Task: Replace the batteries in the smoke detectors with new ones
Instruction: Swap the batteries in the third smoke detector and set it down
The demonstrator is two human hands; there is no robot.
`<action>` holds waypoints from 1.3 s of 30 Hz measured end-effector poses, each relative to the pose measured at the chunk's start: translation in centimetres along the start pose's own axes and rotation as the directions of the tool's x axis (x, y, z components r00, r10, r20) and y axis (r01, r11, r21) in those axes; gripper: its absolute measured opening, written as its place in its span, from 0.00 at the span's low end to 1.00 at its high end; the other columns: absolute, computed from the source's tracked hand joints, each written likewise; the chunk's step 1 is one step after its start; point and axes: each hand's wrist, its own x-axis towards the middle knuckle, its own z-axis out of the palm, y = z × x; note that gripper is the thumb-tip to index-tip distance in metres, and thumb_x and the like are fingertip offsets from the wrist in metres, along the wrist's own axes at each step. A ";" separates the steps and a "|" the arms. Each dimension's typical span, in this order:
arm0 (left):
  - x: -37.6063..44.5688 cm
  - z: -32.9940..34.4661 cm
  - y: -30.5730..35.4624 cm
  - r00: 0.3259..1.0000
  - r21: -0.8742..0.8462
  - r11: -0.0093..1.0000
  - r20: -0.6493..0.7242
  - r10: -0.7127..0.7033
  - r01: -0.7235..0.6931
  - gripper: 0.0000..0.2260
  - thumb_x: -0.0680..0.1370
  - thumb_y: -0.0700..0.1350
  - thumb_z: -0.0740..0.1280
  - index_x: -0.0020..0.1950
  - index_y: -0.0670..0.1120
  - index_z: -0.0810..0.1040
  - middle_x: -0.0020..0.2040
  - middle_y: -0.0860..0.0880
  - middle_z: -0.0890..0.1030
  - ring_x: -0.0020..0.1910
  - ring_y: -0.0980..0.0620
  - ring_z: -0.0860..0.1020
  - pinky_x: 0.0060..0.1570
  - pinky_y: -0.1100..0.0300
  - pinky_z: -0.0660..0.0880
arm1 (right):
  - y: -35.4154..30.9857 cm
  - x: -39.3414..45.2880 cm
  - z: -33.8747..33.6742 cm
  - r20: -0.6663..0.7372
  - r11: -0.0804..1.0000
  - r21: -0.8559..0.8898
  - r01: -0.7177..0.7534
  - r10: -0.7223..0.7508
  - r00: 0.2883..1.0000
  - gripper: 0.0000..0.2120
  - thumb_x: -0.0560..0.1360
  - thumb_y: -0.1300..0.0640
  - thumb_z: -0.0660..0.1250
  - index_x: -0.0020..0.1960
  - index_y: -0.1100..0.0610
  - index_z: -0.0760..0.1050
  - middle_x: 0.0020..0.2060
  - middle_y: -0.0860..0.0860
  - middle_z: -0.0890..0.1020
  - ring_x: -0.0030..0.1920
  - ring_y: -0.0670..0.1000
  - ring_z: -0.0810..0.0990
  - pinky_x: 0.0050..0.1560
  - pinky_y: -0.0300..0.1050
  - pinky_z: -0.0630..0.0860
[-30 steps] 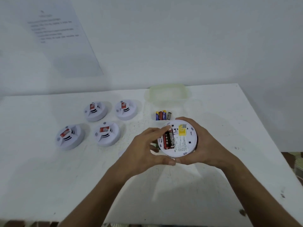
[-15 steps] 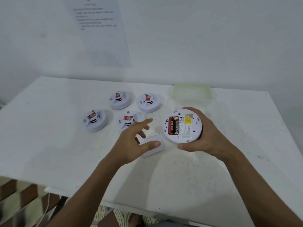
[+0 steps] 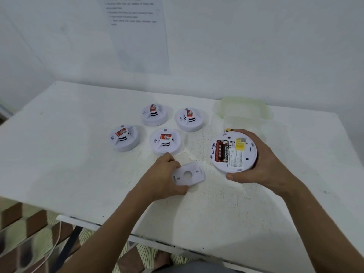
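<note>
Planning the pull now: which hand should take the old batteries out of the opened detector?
Probably the left hand, once it drops the cover plate. The right hand grips the opened detector, old batteries exposed.

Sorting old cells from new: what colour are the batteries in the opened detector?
Red and black batteries, seen in the head view.

The table (image 3: 59, 144) is showing white. Four white detectors (image 3: 165, 141) are wearing red labels and black slots. The open detector (image 3: 233, 152) is showing red-and-black batteries (image 3: 221, 151) and a yellow sticker (image 3: 240, 144). The far tub (image 3: 244, 109) is looking pale green.
</note>
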 end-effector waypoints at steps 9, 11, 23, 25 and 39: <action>-2.9 -7.4 1.0 0.909 -0.333 0.912 -0.407 0.089 -0.239 0.23 0.60 0.57 0.74 0.52 0.53 0.79 0.50 0.56 0.74 0.49 0.60 0.75 0.43 0.75 0.68 | -0.9 1.4 3.8 -0.008 1.000 -0.008 -0.011 0.011 1.000 0.44 0.55 0.64 0.81 0.67 0.48 0.69 0.55 0.38 0.80 0.58 0.41 0.79 0.51 0.36 0.78; -2.7 -8.3 1.8 0.909 -0.348 0.881 -0.373 0.186 -0.322 0.22 0.60 0.53 0.76 0.53 0.50 0.80 0.50 0.54 0.74 0.51 0.58 0.75 0.45 0.73 0.69 | -1.3 1.9 5.1 0.004 1.000 -0.017 0.003 -0.003 1.000 0.45 0.55 0.64 0.82 0.69 0.51 0.68 0.59 0.44 0.79 0.61 0.46 0.78 0.54 0.40 0.78; -1.9 -11.2 -1.7 0.966 -0.273 0.929 -0.137 0.220 -0.250 0.27 0.64 0.55 0.79 0.62 0.57 0.78 0.56 0.61 0.71 0.55 0.66 0.71 0.53 0.70 0.71 | -3.1 4.9 11.2 0.043 0.999 -0.047 0.021 -0.019 0.999 0.47 0.58 0.70 0.83 0.70 0.50 0.67 0.60 0.42 0.79 0.63 0.46 0.77 0.55 0.40 0.79; -2.0 -11.7 -2.7 0.973 -0.225 0.947 -0.094 0.213 -0.229 0.30 0.65 0.59 0.78 0.65 0.58 0.76 0.59 0.62 0.71 0.57 0.65 0.70 0.57 0.64 0.72 | -3.2 5.2 12.3 0.033 0.998 -0.063 0.022 -0.020 0.999 0.46 0.58 0.69 0.83 0.69 0.48 0.68 0.59 0.40 0.79 0.62 0.44 0.77 0.54 0.38 0.78; -1.4 -13.6 -6.4 0.950 -0.434 0.870 0.089 0.300 -0.234 0.31 0.65 0.43 0.79 0.67 0.54 0.76 0.54 0.59 0.79 0.49 0.57 0.81 0.50 0.58 0.80 | -4.0 5.8 15.4 0.005 1.000 -0.008 0.001 -0.001 1.000 0.45 0.57 0.71 0.82 0.69 0.49 0.69 0.61 0.42 0.79 0.63 0.45 0.77 0.53 0.41 0.80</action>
